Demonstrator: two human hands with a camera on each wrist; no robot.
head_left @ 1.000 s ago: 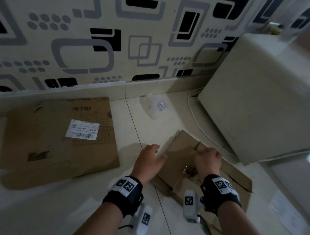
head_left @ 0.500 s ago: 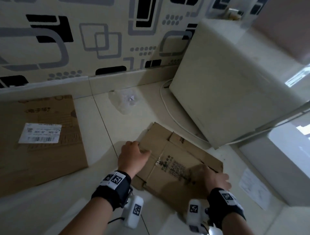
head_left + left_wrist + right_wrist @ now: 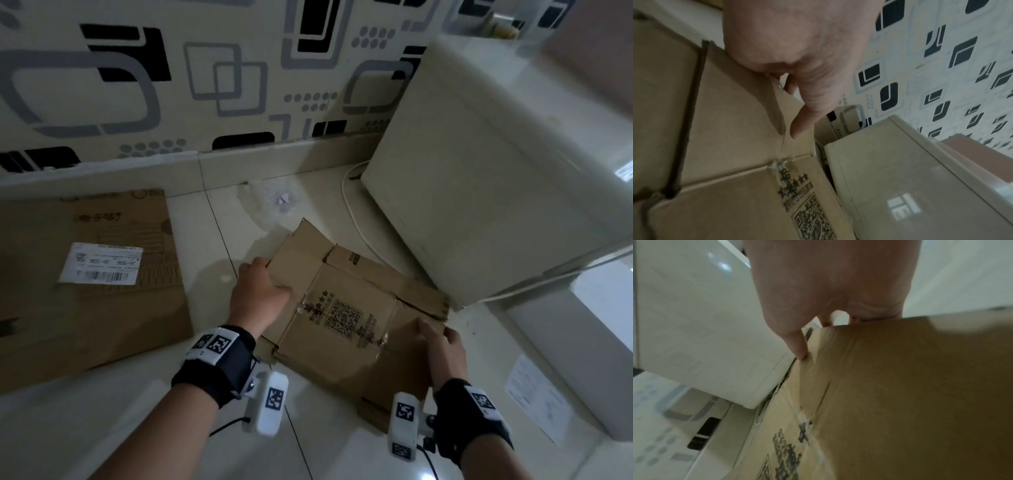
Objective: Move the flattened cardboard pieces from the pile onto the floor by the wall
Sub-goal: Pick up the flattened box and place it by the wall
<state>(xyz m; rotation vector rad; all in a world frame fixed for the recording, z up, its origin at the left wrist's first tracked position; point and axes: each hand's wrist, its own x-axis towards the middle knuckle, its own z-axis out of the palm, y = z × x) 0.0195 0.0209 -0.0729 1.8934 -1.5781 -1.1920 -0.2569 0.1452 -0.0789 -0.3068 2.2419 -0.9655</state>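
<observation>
Cardboard [image 3: 346, 308] lies on the floor [image 3: 191, 411] against the cabinet [image 3: 496, 192], its length running from left hand [image 3: 255, 301] to right hand [image 3: 442, 349]. Both grip opposite edges, thumbs on top. The wall [image 3: 171, 85] is straight ahead.

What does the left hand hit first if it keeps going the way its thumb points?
Probably the white appliance. The left hand grips the QR-printed cardboard piece, and its thumb aims across the flap toward that cabinet's edge; depth is unclear.
</observation>
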